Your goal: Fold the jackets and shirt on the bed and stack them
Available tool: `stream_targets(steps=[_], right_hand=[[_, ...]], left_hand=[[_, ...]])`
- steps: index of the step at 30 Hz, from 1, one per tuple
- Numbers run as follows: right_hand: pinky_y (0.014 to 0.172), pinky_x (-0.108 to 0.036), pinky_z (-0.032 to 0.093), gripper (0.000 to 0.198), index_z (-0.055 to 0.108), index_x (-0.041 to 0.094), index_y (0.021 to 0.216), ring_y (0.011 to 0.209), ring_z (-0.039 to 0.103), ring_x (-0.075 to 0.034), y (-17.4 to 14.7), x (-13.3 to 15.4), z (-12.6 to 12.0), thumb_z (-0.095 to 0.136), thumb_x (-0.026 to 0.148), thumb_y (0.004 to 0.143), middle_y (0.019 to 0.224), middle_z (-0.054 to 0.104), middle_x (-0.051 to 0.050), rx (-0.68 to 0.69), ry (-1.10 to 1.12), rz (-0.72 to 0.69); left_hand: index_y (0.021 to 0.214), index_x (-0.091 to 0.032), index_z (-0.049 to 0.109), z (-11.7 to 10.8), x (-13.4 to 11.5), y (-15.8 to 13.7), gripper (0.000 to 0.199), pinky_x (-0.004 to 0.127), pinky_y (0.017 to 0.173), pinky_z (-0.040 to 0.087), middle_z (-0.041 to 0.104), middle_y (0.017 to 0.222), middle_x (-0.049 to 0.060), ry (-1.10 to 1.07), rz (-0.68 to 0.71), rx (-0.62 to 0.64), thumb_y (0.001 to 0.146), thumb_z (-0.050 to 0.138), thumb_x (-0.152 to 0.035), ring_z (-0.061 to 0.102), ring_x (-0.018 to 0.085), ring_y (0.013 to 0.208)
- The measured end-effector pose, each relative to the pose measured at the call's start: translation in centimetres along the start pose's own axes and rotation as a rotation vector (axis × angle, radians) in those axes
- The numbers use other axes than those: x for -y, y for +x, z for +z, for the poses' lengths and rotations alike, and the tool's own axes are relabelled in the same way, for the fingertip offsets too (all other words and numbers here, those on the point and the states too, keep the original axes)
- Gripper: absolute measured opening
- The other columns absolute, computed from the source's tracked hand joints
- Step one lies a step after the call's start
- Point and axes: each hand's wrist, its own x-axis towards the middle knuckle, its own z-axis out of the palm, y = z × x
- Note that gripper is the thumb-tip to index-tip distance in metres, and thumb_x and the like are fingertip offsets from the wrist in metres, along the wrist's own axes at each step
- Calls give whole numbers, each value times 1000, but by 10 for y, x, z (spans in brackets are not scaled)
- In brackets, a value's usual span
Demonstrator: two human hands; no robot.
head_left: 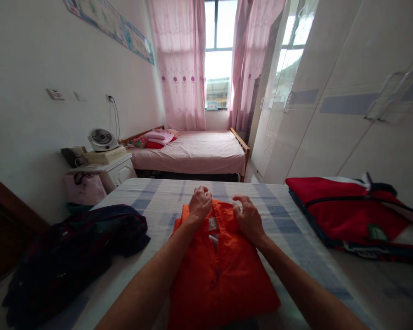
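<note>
An orange jacket lies folded in front of me on the bed, its front zipper running down the middle and a pale label showing inside the neck. At the left side of its collar is my left hand, fingers curled closed on the edge of the cloth; the fingertips are partly hidden. My right hand rests at the jacket's upper right edge with the thumb and bent fingers apart, touching the fabric without a closed grip.
A dark crumpled garment lies on the left of the checked bedsheet. Folded red and dark clothing lies on the right. Beyond are a pink-covered bed, a small fan on a cabinet, and white wardrobes.
</note>
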Motion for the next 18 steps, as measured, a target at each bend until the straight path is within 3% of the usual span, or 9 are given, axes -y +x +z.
stream_targets(steps=[4, 6, 8, 12, 15, 18], right_hand=[[106, -38, 23, 38, 51, 19, 124, 130, 34, -22, -4, 14, -11, 38, 29, 90, 136, 49, -7, 11, -181, -344], [109, -40, 17, 44, 46, 18, 131, 135, 25, -23, -8, 16, -7, 37, 34, 91, 142, 41, -7, 98, -263, -422], [109, -42, 18, 47, 44, 17, 133, 135, 26, -24, -12, 11, 3, 35, 38, 92, 143, 40, -8, 244, -335, -382], [104, -43, 28, 45, 51, 13, 127, 129, 37, -25, -17, -6, 21, 29, 34, 94, 136, 48, -14, 472, -403, -263], [105, -44, 27, 44, 51, 14, 127, 131, 34, -25, -18, -8, 16, 29, 34, 94, 138, 45, -14, 454, -388, -288], [106, -43, 25, 43, 49, 15, 128, 132, 33, -25, -24, 2, -4, 31, 36, 94, 138, 45, -12, 297, -256, -306]], left_hand=[[104, -17, 63, -33, 10, -22, 27, 35, 105, 31, 58, 121, 10, 149, 239, -3, 88, 41, -23, 48, 20, 118], [113, -16, 60, -38, 25, -36, 33, 40, 109, 25, 53, 130, 12, 228, 295, 23, 89, 40, -29, 40, 23, 127], [121, -15, 55, -34, 45, -50, 40, 47, 109, 23, 48, 136, 13, 312, 309, 75, 90, 41, -35, 33, 26, 132], [126, -17, 51, -18, 73, -62, 46, 51, 103, 31, 46, 138, 13, 415, 282, 177, 91, 37, -42, 37, 28, 131], [129, -19, 48, -21, 70, -64, 49, 54, 103, 31, 44, 140, 12, 436, 259, 183, 92, 31, -46, 34, 28, 132], [130, -16, 47, -38, 52, -80, 50, 55, 105, 25, 42, 142, 14, 456, 287, 138, 92, 31, -46, 29, 28, 135]])
